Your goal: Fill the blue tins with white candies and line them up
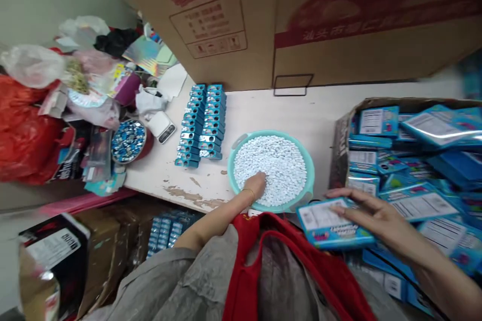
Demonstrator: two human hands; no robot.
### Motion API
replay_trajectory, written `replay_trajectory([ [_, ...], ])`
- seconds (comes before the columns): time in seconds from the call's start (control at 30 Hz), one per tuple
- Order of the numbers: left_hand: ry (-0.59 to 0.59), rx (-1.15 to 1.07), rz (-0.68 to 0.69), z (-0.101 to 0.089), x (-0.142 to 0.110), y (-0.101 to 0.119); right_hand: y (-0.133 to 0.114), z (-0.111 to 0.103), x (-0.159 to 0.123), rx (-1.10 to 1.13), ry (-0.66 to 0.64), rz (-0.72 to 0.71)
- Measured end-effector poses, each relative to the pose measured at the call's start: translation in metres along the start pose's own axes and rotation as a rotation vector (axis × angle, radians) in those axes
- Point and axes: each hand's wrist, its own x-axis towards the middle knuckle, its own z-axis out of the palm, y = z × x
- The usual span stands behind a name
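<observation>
A mint-green plastic basin (309,164) full of small white pellets (280,163) stands at the table's front edge. My left hand (256,184) dips into the pellets near the basin's front left, its fingers curled closed among them, fingertips hidden. To the right of the basin, my right hand (363,210) grips a flat blue printed box (331,223), thumb on top, with a white label panel facing up. It is held tilted at the table's front edge, beside an open carton (341,153) of similar blue boxes (417,200).
Two rows of small blue dispensers (203,123) stand left of the basin. Farther left are a white digital device (161,126), a round tub (145,143) of shiny blue pieces and piled plastic bags (33,67). Large cardboard boxes (233,20) wall off the back.
</observation>
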Motion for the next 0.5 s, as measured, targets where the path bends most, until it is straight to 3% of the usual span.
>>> replay_trajectory([
  [0.13,0.065,-0.081,0.029,0.004,-0.003,-0.009,0.003,0.037,0.008,0.366,-0.419,-0.006],
  [0.27,0.148,-0.143,0.034,0.002,0.016,-0.004,0.003,0.032,0.018,0.435,-0.681,0.008],
  [0.37,0.189,-0.179,0.069,0.0,0.03,0.002,0.007,0.022,0.024,0.312,-0.665,-0.069],
  [0.43,0.204,-0.197,0.094,-0.002,0.033,0.0,0.014,0.02,0.026,0.24,-0.551,-0.142],
  [0.5,0.215,-0.208,0.11,-0.005,0.031,-0.005,0.024,0.024,0.027,0.244,-0.356,-0.152],
])
